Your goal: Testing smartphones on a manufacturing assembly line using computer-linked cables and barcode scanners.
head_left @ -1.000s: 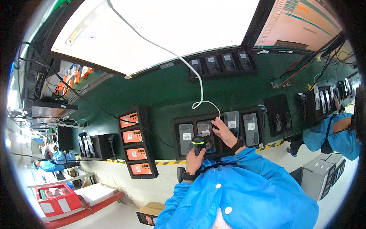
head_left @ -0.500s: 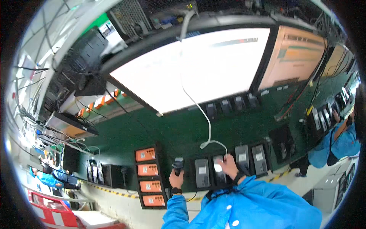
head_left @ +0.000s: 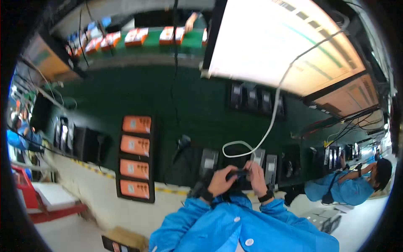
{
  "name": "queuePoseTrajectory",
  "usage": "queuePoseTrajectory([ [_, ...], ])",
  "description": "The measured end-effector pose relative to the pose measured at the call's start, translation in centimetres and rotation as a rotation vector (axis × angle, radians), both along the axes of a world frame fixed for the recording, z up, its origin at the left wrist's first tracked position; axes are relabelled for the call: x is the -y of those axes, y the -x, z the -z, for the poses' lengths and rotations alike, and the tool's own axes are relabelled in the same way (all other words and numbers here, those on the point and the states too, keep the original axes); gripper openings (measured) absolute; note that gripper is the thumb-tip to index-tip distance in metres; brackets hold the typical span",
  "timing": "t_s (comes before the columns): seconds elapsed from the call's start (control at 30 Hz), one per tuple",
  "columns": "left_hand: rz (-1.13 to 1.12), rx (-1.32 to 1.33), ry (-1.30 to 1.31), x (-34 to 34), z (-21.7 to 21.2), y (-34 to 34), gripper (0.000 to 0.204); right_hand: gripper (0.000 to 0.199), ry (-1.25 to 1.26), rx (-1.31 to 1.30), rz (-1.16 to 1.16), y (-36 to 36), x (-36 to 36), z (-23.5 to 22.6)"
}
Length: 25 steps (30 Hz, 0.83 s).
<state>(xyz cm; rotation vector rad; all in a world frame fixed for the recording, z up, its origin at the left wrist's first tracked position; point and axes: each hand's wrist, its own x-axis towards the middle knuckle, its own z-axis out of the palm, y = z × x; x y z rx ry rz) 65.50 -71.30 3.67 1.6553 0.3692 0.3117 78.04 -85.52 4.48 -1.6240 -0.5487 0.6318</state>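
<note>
Both my hands meet close to my body at the table's near edge, around a dark, flat handheld device [head_left: 240,172], probably a phone. My left hand [head_left: 220,181] grips its left end. My right hand [head_left: 257,177] closes on its right end, where a white cable [head_left: 275,110] comes down to the fingers; the plug itself is hidden. Behind the hands, dark devices with pale labels lie in a row, one [head_left: 209,159] near my left hand and another [head_left: 271,164] beyond my right. A black handheld scanner [head_left: 182,143] rests on the table left of them.
Orange boxes [head_left: 135,168] sit in a black tray [head_left: 153,172] at left. A large lit monitor [head_left: 277,46] hangs over the green table [head_left: 138,92], with another black tray [head_left: 256,110] of devices below it. A co-worker in blue [head_left: 344,185] is at right; another person's hand [head_left: 191,22] shows at the far side.
My left hand has let go of the scanner, now on the table, and joined my right hand. The device has been lifted from the row toward my body. The view has shifted left.
</note>
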Motion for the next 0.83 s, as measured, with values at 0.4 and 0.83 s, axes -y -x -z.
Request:
queuePoseTrajectory([
  [0.4, 0.025, 0.004, -0.03, 1.1, 0.1, 0.2, 0.026, 0.011, 0.246, 0.039, -0.302, -1.5, -0.7, -5.7],
  [0.83, -0.294, -0.095, -0.218, 2.6, -0.1, 2.0, 0.04, 0.013, 0.174, 0.183, -0.446, -3.5, -2.7, -2.8],
])
